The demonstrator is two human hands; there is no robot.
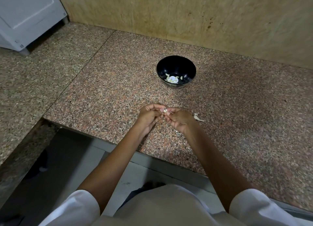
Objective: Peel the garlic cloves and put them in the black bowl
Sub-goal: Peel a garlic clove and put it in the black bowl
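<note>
Garlic clove [165, 111] is pinched between both hands, in the air just above the tabletop [118, 83], near its front edge. Left hand [149, 117] comes in from the left, right hand [179, 120] from the right. Their fingertips meet at the clove, so neither hand is nearer: both are on it. Fingers [158, 109] of both hands are curled in tight, thumb against forefinger, with nothing else visibly held. A thin pale strand sticks out on the right-hand side of the clove, likely skin or root end coming loose. The garlic clove is too small here to call its long axis or how much skin is left.

Black bowl [176, 63] stands upright on the tabletop, ahead of the hands and a touch to the right, well apart from them, near the back wall [203, 14]. Several peeled cloves [172, 79] lie in its bottom. A scrap of peel [197, 117] lies on the tabletop just beside the right hand, on its outer side.

Judgement: the step in hand is stripping skin, and the task is partway, given the cloves already in the bowl. The next move needs the skin fully off, then a forward reach. The right hand probably has the slightly shorter path. Risks: the small clove slips from the pinch, or skin flakes ride along into the bowl.
</note>
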